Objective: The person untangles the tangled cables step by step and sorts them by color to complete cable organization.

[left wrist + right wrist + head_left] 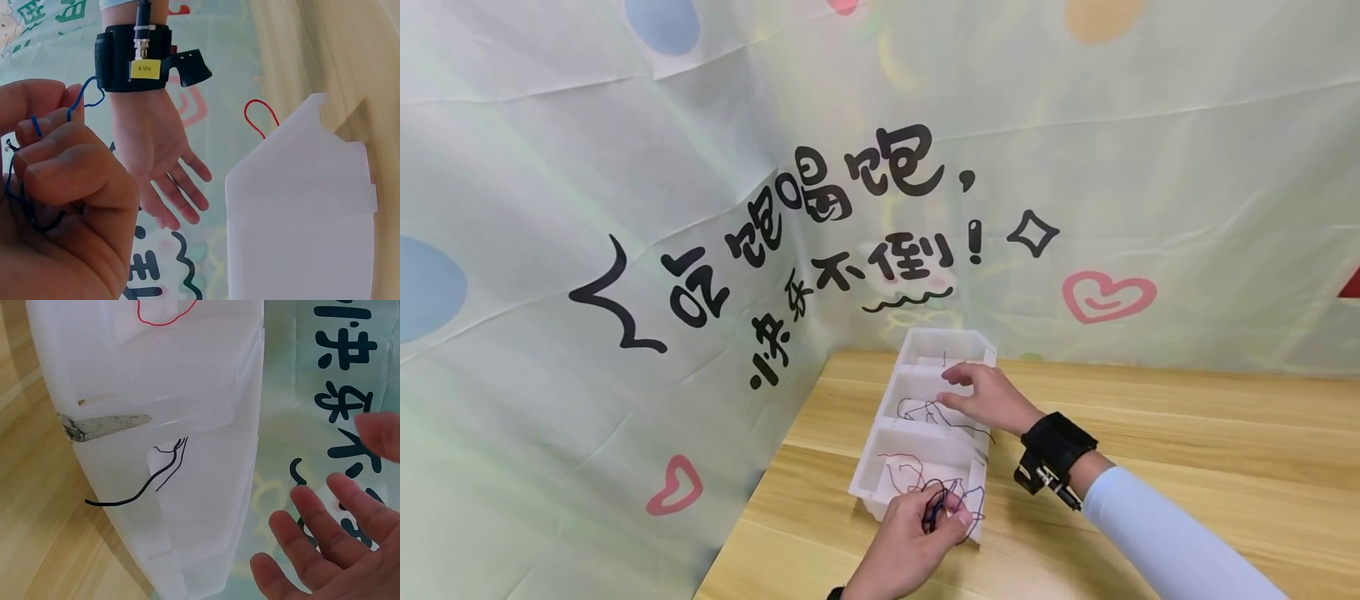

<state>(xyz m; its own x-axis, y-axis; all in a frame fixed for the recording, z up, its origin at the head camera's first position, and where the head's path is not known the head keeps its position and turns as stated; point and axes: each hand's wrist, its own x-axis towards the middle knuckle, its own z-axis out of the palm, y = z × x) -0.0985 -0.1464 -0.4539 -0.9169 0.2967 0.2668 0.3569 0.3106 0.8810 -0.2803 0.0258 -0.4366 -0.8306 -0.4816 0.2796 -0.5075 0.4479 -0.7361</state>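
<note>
My left hand (910, 542) pinches dark blue and black wires (934, 510) over the near compartment of a white three-compartment bin (891, 427). In the left wrist view a blue wire (77, 103) loops up between the curled fingers. Over the middle and far compartments hovers my right hand (992, 400), its fingers spread with nothing in them. Black wires (958, 425) lie in the middle compartment, one hanging over the right rim. Red wire (910, 457) lies in the near compartment; blue-purple wire (976, 496) shows beside the left hand. A short thin wire (944, 359) stands in the far compartment.
The bin rests on a wood-grain table (1187, 450), near its left edge. A printed cloth backdrop (1210, 208) with dark lettering and hearts rises behind and on the left. Worn tape (109, 427) marks the bin's side in the right wrist view.
</note>
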